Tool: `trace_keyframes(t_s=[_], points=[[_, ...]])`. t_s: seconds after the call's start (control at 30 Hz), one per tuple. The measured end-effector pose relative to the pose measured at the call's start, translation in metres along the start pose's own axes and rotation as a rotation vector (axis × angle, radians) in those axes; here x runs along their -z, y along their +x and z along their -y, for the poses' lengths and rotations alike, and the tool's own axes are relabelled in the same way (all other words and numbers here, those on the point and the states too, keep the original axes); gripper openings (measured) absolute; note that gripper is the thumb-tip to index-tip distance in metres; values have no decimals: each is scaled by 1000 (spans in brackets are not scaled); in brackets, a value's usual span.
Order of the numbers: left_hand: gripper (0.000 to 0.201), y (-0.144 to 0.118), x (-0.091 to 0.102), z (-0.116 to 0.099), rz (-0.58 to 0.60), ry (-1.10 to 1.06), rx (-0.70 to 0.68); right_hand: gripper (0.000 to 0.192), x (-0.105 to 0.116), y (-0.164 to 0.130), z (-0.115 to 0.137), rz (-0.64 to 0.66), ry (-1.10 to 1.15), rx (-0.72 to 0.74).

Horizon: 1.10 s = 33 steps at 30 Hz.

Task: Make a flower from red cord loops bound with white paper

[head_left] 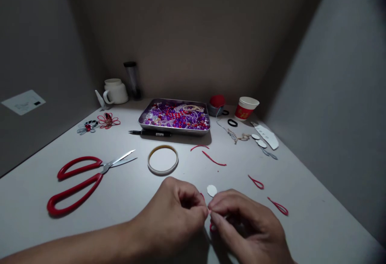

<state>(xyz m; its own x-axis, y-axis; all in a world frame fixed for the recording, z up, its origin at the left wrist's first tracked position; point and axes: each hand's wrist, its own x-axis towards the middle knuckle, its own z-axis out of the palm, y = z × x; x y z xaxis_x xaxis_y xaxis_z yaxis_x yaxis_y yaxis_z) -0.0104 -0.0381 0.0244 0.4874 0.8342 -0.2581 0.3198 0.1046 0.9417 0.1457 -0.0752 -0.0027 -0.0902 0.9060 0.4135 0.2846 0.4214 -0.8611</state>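
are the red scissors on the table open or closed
Open. The red scissors lie flat with their two handle loops spread apart and the blades slightly parted at the tips.

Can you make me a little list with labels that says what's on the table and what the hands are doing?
left hand: fingers pinched, meeting the right hand over a red string loop
right hand: fingertips pinched on the same loop
between the hands: small white disc on the table
left side: red scissors, blades open
middle: tape ring, black pen
back: metal tray full of purple, red and white beads
back corners: white mug, paper cup
right side: more red loops
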Motion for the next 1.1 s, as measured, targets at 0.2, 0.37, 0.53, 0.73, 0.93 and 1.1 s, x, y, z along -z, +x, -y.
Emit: trace_keyframes(t_s=[0.2, 0.37, 0.53, 0.73, 0.93, 1.1], points=[[18, -2, -1, 18, -123, 591, -808, 21, -6, 2, 4, 19, 382, -699], [16, 3, -2, 36, -214, 861, -1182, 27, -2, 7, 2, 128, 492, -742], [19, -5, 0, 14, -144, 431, -474, 31, 2, 9, 1, -8, 451, -584], [29, 0, 0, -9, 87, -173, 211, 28, -4, -1, -1, -80, 321, -368], [34, 5, -3, -2, 97, -214, 239, 26, -9, -9, -6, -77, 154, -222], [23, 6, -4, -1, 63, -220, 272, 24, -9, -11, -8, -113, 29, -120]])
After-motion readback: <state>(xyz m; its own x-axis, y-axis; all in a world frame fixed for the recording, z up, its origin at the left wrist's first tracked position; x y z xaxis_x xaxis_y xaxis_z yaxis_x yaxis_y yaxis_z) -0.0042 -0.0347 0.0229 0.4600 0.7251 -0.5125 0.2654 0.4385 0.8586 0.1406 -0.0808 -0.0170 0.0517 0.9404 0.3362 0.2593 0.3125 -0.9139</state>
